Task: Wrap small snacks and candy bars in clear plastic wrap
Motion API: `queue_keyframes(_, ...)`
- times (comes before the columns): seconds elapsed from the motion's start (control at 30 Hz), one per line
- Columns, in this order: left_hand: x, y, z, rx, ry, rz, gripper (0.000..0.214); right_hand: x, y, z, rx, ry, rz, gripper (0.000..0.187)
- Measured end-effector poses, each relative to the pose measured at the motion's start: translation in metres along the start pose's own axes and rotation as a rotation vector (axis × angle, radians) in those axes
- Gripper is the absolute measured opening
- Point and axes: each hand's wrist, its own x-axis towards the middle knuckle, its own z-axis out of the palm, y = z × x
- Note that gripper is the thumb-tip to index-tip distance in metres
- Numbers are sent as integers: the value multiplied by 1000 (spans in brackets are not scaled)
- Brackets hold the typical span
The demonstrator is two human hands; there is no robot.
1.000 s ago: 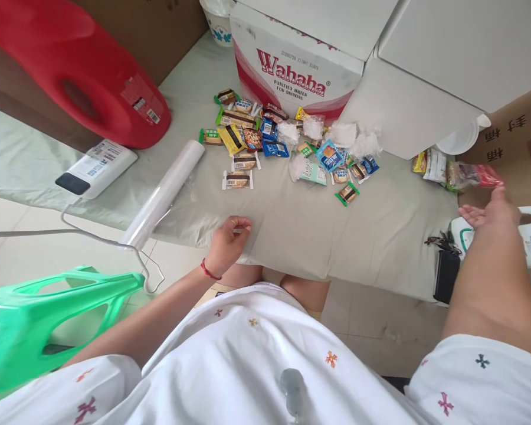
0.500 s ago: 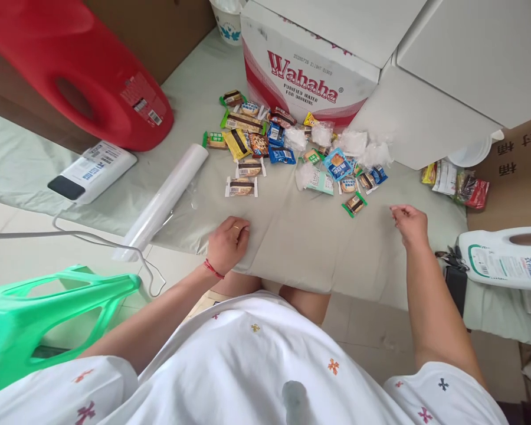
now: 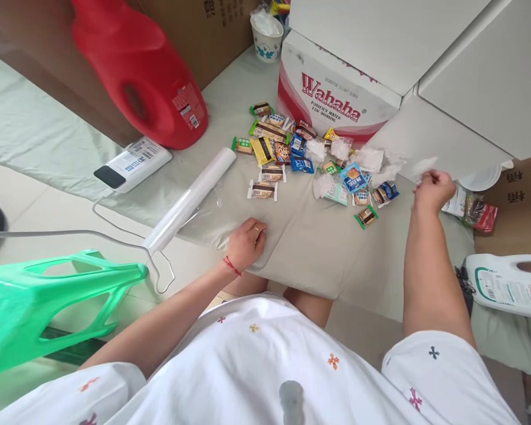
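Observation:
My left hand rests curled in a loose fist near the front edge of the cloth-covered table, with nothing visible in it. Out to the right, my right hand is raised and closed, fingers pinched on a crumpled piece of clear plastic wrap. To its left lie more crumpled plastic pieces and a blue snack packet. A green-ended wrapped biscuit lies closest to me. Two white-ended wrapped biscuits lie beyond my left hand, before several other wrapped snacks.
A white-and-red Wahaha carton backs the snacks. On the left are a red jug, a white device, a film roll and a green stool. At right stand a white detergent bottle and red packets.
My right hand has moved away from me, to the far right side, and now has a crumpled plastic piece at its fingertips. My left hand stays curled on the table. The view has shifted.

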Motion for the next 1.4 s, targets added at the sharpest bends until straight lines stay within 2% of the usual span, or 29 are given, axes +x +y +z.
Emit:
queue_keyframes(0.07, 0, 2, -2, -77, 16, -20, 29, -25, -10, -22, 164, 27, 64, 14)
queue_keyframes(0.1, 0, 5, -3, -130, 19, -32, 29, -43, -14, -33, 268, -16, 119, 16)
queue_keyframes(0.2, 2, 28, -5, -330, -29, -17, 29, -119, -14, -53, 494, -311, 321, 24)
queue_keyframes(0.3, 6, 65, 0, -538, -100, 107, 31, -208, -5, -54, 482, -470, 427, 34)
queue_keyframes(0.4, 10, 94, 13, -645, -121, 172, 54, -277, 1, -46, 409, -524, 446, 35)
queue_keyframes(0.47, 11, 100, 20, -706, -162, 121, 33, -303, 2, -45, 396, -556, 450, 36)
queue_keyframes(0.63, 11, 89, 19, -874, -226, -223, 25, -320, -4, -58, 480, -548, 479, 42)
queue_keyframes(0.73, 7, 88, 12, -915, -242, -258, 26, -326, -6, -62, 452, -591, 353, 56)
queue_keyframes(0.8, 4, 90, 7, -1013, -327, -264, 28, -328, -5, -61, 363, -598, 277, 64)
queue_keyframes(0.87, 1, 90, 1, -1175, -442, -301, 28, -324, -2, -60, 314, -558, 297, 57)
queue_keyframes(0.97, 0, 86, -7, -1402, -587, -412, 24, -315, -2, -63, 372, -541, 388, 44)
queue_keyframes(1.07, -1, 82, -13, -1490, -675, -460, 18, -312, -7, -66, 447, -646, 422, 54)
queue_keyframes(1.17, -3, 79, -15, -1477, -719, -418, 17, -312, -10, -66, 403, -676, 456, 55)
queue_keyframes(1.3, -3, 66, -18, -1480, -753, -400, 23, -302, -8, -71, 402, -525, 433, 48)
queue_keyframes(1.4, -1, 59, -20, -1446, -677, -504, 33, -294, -6, -80, 368, -615, 380, 41)
